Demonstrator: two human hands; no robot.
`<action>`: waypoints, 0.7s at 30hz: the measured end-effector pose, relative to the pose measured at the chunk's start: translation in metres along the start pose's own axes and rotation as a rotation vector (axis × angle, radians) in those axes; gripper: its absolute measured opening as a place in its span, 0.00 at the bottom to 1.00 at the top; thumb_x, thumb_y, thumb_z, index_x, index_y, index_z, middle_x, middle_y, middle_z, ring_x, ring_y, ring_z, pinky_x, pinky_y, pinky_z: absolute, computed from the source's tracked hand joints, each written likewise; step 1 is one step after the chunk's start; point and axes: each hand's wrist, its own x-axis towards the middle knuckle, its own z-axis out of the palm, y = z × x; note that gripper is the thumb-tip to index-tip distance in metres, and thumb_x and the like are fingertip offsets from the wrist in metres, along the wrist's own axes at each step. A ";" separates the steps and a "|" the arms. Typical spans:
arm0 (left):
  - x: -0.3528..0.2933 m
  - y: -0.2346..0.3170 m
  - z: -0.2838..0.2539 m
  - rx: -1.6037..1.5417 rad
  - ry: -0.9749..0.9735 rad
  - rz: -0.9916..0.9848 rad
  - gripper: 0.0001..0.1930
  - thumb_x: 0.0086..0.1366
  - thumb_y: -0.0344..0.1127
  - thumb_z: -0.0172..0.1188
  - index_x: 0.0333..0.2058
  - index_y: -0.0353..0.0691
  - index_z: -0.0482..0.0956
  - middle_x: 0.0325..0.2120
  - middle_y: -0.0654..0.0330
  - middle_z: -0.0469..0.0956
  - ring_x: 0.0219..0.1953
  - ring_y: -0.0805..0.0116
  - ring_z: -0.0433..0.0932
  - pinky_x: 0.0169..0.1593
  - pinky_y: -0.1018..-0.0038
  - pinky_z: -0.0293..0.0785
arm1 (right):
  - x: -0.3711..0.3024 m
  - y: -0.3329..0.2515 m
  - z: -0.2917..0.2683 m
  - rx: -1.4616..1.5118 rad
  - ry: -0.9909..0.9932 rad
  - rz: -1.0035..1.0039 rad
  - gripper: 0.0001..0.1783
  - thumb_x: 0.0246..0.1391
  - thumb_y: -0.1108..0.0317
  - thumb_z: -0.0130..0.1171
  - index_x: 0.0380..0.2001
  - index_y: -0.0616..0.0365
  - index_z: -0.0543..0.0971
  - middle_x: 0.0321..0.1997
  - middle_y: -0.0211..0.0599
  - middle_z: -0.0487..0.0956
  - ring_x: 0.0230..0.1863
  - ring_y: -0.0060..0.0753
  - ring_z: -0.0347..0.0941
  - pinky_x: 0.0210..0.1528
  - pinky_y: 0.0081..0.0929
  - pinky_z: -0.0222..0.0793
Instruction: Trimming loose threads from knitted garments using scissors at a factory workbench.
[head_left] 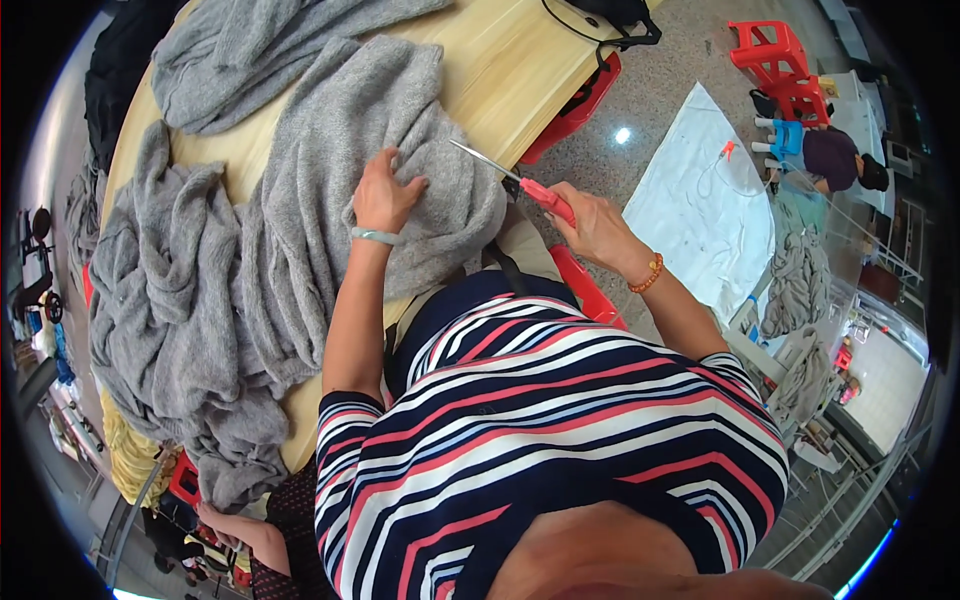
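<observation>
Seemingly early in the work: the grey knit [400, 160] under the hands lies bunched on the wooden table [500, 60] near its front edge, and no cut edge or trimmed scrap shows anywhere on it, though folds hide much of the cloth. A second grey piece [250, 50] lies spread further back, and a large heap [180, 310] of the same knit sits to the person's left, draped over the table edge; whether those are finished or waiting cannot be told. Left hand [383, 195] rests palm-down on the knit, fingers slightly spread and curled, tips pressing a fold flat; a pale band circles the wrist. Forearm runs straight out from the striped sleeve. Right hand [595, 228] sits off the table's edge, just beside the knit, fingers closed round the red handles of the scissors [510, 178]; a bead bracelet shows at the wrist. Blades appear closed or nearly so, the tip pointing up-left over the fabric, touching or just above it, cannot tell which. Elbow held out to the right. Another person's hand shows low at the left, by the heap.
</observation>
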 end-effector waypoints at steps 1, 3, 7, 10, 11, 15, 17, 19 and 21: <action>-0.003 -0.003 -0.002 0.008 -0.006 0.006 0.31 0.51 0.42 0.71 0.53 0.38 0.72 0.40 0.50 0.79 0.42 0.55 0.79 0.44 0.64 0.75 | 0.000 -0.001 -0.001 0.005 0.005 -0.013 0.13 0.57 0.64 0.56 0.44 0.54 0.71 0.30 0.52 0.78 0.35 0.57 0.76 0.38 0.48 0.71; -0.007 -0.013 -0.004 -0.371 -0.190 -0.165 0.27 0.57 0.42 0.67 0.52 0.36 0.73 0.43 0.51 0.79 0.45 0.57 0.79 0.47 0.65 0.74 | -0.002 0.003 0.001 -0.004 -0.007 0.004 0.13 0.57 0.64 0.55 0.44 0.54 0.71 0.30 0.52 0.78 0.35 0.57 0.76 0.38 0.48 0.71; -0.013 -0.048 0.019 -1.740 -0.301 -0.791 0.17 0.68 0.38 0.56 0.51 0.34 0.73 0.47 0.50 0.78 0.47 0.58 0.78 0.55 0.66 0.72 | -0.002 0.006 0.003 -0.011 -0.042 0.001 0.13 0.57 0.64 0.55 0.44 0.54 0.71 0.29 0.52 0.78 0.35 0.56 0.76 0.38 0.48 0.71; -0.030 -0.041 0.029 -1.681 -0.351 -0.714 0.15 0.66 0.35 0.58 0.48 0.34 0.75 0.46 0.52 0.79 0.48 0.61 0.78 0.57 0.65 0.73 | -0.002 0.002 0.004 -0.011 -0.091 0.034 0.15 0.56 0.66 0.58 0.45 0.57 0.70 0.33 0.52 0.78 0.38 0.57 0.75 0.39 0.46 0.71; -0.036 -0.036 0.029 -1.606 -0.367 -0.662 0.14 0.65 0.34 0.59 0.47 0.35 0.75 0.45 0.53 0.79 0.48 0.62 0.78 0.56 0.66 0.73 | -0.002 0.002 0.004 -0.015 -0.096 0.033 0.15 0.56 0.66 0.58 0.45 0.57 0.70 0.33 0.52 0.78 0.38 0.57 0.75 0.39 0.46 0.71; -0.044 -0.022 0.027 -1.554 -0.376 -0.611 0.12 0.64 0.30 0.60 0.46 0.36 0.77 0.40 0.59 0.81 0.39 0.71 0.79 0.45 0.77 0.74 | -0.002 -0.003 0.001 -0.036 -0.123 0.018 0.15 0.56 0.67 0.57 0.45 0.57 0.70 0.34 0.52 0.78 0.39 0.56 0.75 0.40 0.45 0.71; -0.043 -0.037 0.040 -1.508 -0.295 -0.483 0.11 0.63 0.29 0.61 0.44 0.36 0.78 0.37 0.61 0.81 0.35 0.74 0.78 0.42 0.79 0.73 | -0.003 -0.007 -0.002 -0.053 -0.151 0.016 0.15 0.56 0.67 0.57 0.45 0.57 0.70 0.35 0.52 0.78 0.39 0.56 0.75 0.41 0.45 0.71; -0.040 -0.045 0.050 -1.453 -0.218 -0.357 0.10 0.62 0.28 0.62 0.42 0.36 0.79 0.34 0.63 0.81 0.32 0.77 0.76 0.40 0.81 0.72 | -0.003 -0.009 -0.003 -0.085 -0.193 -0.008 0.14 0.56 0.65 0.56 0.44 0.57 0.71 0.33 0.53 0.78 0.37 0.57 0.75 0.39 0.46 0.71; -0.037 -0.043 0.056 -1.119 0.072 -0.208 0.05 0.59 0.29 0.65 0.34 0.36 0.82 0.21 0.73 0.75 0.21 0.85 0.66 0.25 0.85 0.60 | -0.005 -0.016 -0.009 -0.104 -0.251 -0.026 0.14 0.56 0.63 0.57 0.43 0.57 0.71 0.31 0.53 0.78 0.36 0.57 0.75 0.38 0.47 0.70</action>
